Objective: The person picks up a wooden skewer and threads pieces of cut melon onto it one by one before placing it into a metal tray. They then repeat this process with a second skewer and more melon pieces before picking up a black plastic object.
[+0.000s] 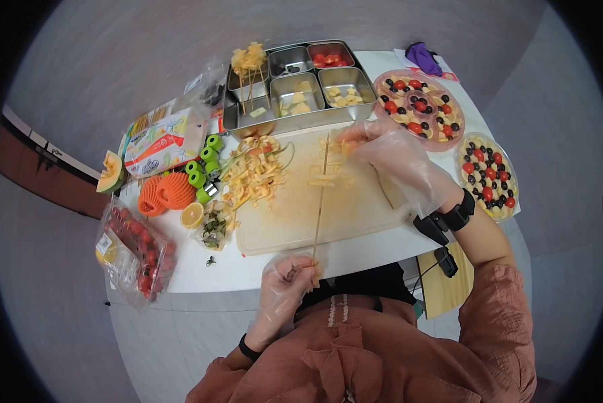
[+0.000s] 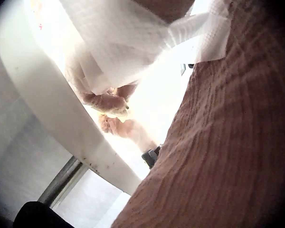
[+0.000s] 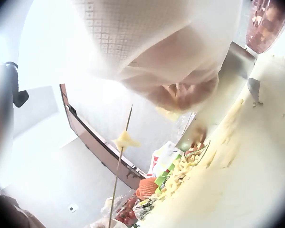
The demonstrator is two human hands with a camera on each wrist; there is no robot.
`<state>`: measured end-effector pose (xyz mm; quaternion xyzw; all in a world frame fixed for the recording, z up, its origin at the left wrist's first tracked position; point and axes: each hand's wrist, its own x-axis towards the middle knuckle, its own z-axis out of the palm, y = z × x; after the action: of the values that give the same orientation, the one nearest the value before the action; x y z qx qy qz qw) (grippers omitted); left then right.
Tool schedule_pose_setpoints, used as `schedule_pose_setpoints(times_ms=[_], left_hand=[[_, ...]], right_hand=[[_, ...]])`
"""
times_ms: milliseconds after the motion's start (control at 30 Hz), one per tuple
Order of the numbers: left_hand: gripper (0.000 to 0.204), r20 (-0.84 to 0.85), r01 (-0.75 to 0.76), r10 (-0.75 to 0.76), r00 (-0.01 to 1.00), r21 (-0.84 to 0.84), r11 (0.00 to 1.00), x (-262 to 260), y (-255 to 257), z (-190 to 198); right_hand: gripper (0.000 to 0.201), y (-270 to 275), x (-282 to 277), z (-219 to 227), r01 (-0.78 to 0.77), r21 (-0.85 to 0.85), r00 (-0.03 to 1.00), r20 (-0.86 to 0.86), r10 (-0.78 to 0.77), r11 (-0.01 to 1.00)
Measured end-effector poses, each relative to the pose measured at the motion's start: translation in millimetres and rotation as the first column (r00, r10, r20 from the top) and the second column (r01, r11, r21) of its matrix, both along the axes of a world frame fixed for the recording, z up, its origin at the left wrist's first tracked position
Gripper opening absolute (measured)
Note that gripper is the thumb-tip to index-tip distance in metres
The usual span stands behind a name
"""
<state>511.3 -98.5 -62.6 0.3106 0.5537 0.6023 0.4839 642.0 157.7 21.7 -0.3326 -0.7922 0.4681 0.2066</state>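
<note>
In a clear plastic glove, my left hand (image 1: 284, 289) grips the lower end of a thin wooden skewer (image 1: 319, 225) near the table's front edge. The skewer points up and away over the white cutting board (image 1: 281, 228). A yellow fruit piece (image 3: 125, 140) is threaded on it below the bare tip, seen in the right wrist view. My gloved right hand (image 1: 395, 161) is beside the skewer's upper end, its fingers pinching another yellowish piece (image 3: 168, 114). The glove hides part of that piece. Glare washes out much of the left wrist view.
Fruit peelings (image 1: 258, 174) heap on the board's left. Behind stands a metal tray (image 1: 301, 121) with fruit-filled compartments and loaded skewers (image 1: 249, 64). Two fruit platters (image 1: 459, 111) sit right. Left are a strawberry box (image 1: 137, 252), half a lemon (image 1: 192, 215) and a tissue pack (image 1: 167, 141).
</note>
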Motion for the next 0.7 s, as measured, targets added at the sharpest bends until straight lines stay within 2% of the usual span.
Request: schedule_pose_setpoints(times_ms=[67,133,167,233,367,433,467,533,700], left_hand=[[0.01,-0.025,0.016,-0.016,1.0,-0.007,1.0,0.0,0.0,-0.7],[0.01,-0.015,0.009,-0.009,1.0,0.004,1.0,0.5,-0.3,-3.6],[0.01,-0.015,0.009,-0.009,1.0,0.004,1.0,0.3,-0.2,-3.7],[0.01,-0.032,0.024,-0.023,0.999,0.022,0.999,-0.1,-0.3,-3.8],[0.01,-0.026,0.022,-0.022,0.999,0.005,1.0,0.9,-0.4,-3.6],[0.01,-0.017,0.024,-0.024,1.0,-0.004,1.0,1.4,-0.3,-4.0],[0.01,-0.017,0.024,-0.024,1.0,-0.004,1.0,1.6,0.0,-4.1],[0.01,-0.021,0.027,-0.027,0.999,0.012,1.0,2.0,0.4,-4.6],[0.011,-0.021,0.052,-0.052,0.998,0.023,0.998,1.4,0.8,-5.5]], right_hand=[[0.026,2.3,1.1,-3.9,0.025,-0.016,0.999,-0.022,-0.025,1.0],[0.027,11.5,1.7,-15.5,-0.051,-0.274,0.989,-0.145,0.012,0.96],[0.027,13.4,3.4,-18.3,-0.051,-0.274,0.989,-0.145,0.012,0.96],[0.025,14.3,4.4,-19.3,-0.043,-0.122,0.995,-0.094,0.032,0.992],[0.02,14.8,4.9,-22.6,-0.008,-0.135,0.996,-0.09,-0.004,0.991],[0.018,11.9,3.3,-20.3,0.029,-0.325,0.982,-0.165,-0.087,0.945],[0.018,9.0,3.0,-15.5,0.029,-0.326,0.982,-0.166,-0.087,0.945],[0.018,2.8,3.7,-4.6,0.016,-0.429,0.968,-0.218,-0.121,0.903],[0.022,1.7,5.7,-7.0,0.0,-0.351,0.953,-0.283,-0.107,0.936]])
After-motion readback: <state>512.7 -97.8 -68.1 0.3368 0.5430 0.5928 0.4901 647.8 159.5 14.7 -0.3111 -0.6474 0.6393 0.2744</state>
